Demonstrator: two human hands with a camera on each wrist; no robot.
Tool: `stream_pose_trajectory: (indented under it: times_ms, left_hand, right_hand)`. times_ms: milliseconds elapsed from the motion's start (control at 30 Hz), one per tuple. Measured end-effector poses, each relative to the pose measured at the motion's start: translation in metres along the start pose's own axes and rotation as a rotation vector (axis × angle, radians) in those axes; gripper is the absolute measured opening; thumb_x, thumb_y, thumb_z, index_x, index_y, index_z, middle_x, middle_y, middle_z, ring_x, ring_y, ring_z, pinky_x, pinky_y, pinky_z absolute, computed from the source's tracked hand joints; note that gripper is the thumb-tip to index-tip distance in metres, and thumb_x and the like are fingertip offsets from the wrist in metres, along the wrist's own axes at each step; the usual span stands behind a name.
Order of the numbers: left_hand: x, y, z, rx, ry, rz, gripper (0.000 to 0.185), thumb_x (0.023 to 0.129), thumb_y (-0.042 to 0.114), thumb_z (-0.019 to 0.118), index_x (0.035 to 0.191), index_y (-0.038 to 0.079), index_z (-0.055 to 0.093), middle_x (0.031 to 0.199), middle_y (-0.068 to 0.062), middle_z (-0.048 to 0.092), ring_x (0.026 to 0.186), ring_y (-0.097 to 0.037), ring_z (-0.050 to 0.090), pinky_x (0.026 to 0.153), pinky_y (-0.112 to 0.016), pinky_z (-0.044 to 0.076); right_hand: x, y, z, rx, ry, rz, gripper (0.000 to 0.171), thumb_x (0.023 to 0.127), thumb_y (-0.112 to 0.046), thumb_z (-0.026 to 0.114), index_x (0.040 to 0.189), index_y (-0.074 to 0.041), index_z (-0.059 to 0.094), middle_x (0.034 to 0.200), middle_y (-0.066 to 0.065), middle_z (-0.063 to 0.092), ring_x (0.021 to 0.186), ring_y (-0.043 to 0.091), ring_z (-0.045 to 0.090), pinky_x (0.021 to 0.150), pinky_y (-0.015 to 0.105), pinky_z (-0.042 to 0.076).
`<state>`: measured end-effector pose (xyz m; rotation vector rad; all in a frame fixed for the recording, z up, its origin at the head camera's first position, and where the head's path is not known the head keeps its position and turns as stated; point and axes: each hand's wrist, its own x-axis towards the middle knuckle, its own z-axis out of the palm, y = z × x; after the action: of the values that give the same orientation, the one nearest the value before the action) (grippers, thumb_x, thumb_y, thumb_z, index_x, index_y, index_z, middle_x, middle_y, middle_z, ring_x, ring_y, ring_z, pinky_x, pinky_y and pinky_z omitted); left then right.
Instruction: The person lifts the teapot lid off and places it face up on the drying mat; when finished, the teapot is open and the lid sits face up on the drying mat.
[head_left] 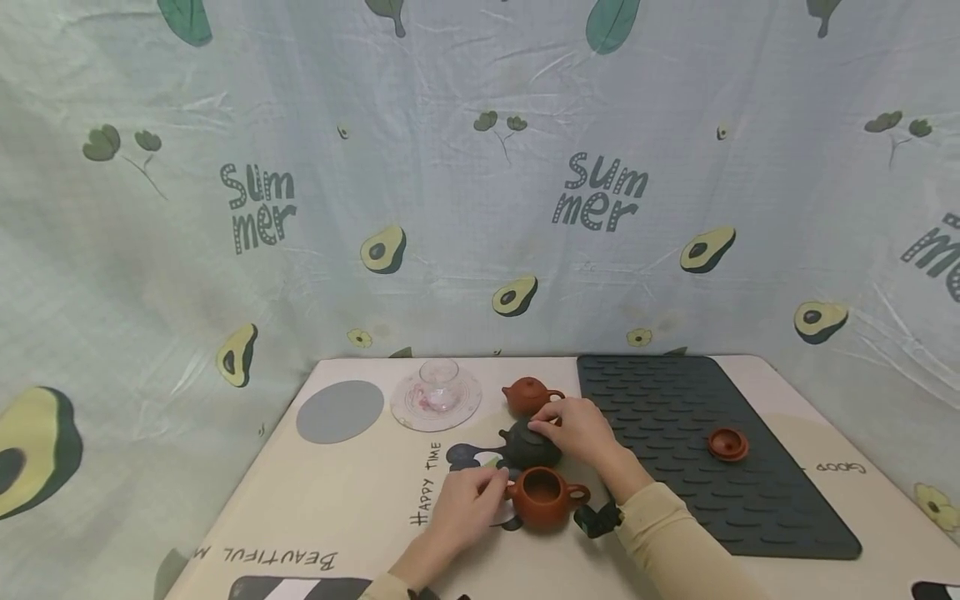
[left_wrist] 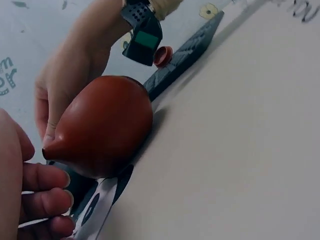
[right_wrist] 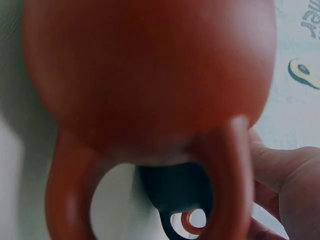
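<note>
resting loosely curled, seemingly empty, the left hand lies just beside the spout of a lidless, round, red-brown clay teapot — spout leftward, handle rightward. beyond, the right hand — the nearer one — appears to pinch the top of a squat black teapot; behind stands a small, lidded red-brown teapot.

smooth, satiny front teapot; matt black teapot; ridged, rubbery mat.
</note>
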<state>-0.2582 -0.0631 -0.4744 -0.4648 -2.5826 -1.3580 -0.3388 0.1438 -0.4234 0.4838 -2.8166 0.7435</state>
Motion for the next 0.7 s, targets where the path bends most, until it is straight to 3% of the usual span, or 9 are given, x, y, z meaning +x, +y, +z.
stream_pose_trajectory:
  times_ms: [167, 400, 700]
  left_hand:
    - [0.013, -0.002, -0.002, 0.065, 0.031, -0.012, 0.045, 0.108, 0.028, 0.05, 0.065, 0.018, 0.06, 0.057, 0.013, 0.05, 0.058, -0.006, 0.048, 0.054, -0.025, 0.036]
    - [0.032, -0.009, 0.0, 0.179, 0.089, -0.048, 0.029, 0.108, 0.035, 0.05, 0.084, 0.021, 0.059, 0.066, 0.009, 0.051, 0.064, -0.011, 0.049, 0.058, -0.029, 0.04]
    - [0.055, -0.021, 0.009, 0.337, 0.208, 0.042, 0.028, 0.107, 0.025, 0.052, 0.081, 0.017, 0.056, 0.063, 0.006, 0.046, 0.058, -0.014, 0.044, 0.055, -0.032, 0.036]
  right_hand:
    - [0.001, -0.001, 0.001, -0.015, 0.001, -0.002, 0.006, 0.09, -0.031, 0.081, 0.092, -0.025, 0.08, 0.09, -0.009, 0.073, 0.082, 0.014, 0.063, 0.075, 0.04, 0.053]
    - [0.002, -0.001, 0.002, -0.033, -0.015, 0.002, 0.007, 0.09, -0.032, 0.08, 0.092, -0.025, 0.08, 0.09, -0.009, 0.073, 0.085, 0.016, 0.064, 0.078, 0.041, 0.053]
    - [0.001, 0.0, 0.003, -0.042, 0.005, 0.008, 0.007, 0.09, -0.031, 0.08, 0.092, -0.025, 0.081, 0.091, -0.007, 0.074, 0.089, 0.02, 0.066, 0.08, 0.044, 0.053]
